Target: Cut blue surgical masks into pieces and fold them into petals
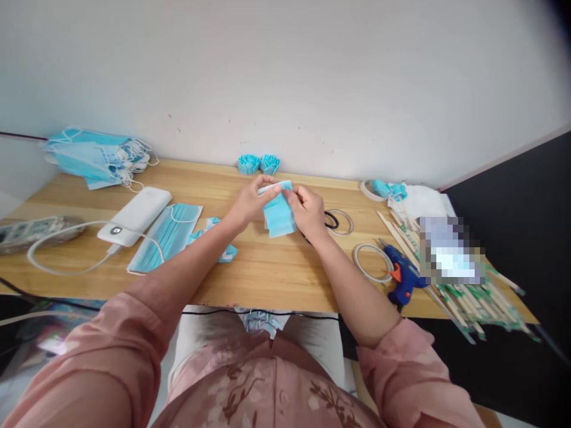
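Note:
Between my two hands is a small blue piece of face mask fabric [280,215], held up over the middle of the table. My left hand [255,199] pinches its upper left edge, thumb on top. At its upper right side my right hand [307,209] grips it with thumb and bent fingers. Behind them, two blue folded flowers [259,163] stand near the wall. Several cut blue mask pieces [227,252] lie by my left forearm, partly hidden by it. Beside those lies a flat blue face mask [167,238].
A pile of face masks [96,151] sits back left. A white power bank [134,215] with a cable lies in front of it. At right are tape rings [373,263], a blue glue gun [407,274], bundled wooden sticks [479,306] and white material [423,202]. The table [276,279] meets the wall.

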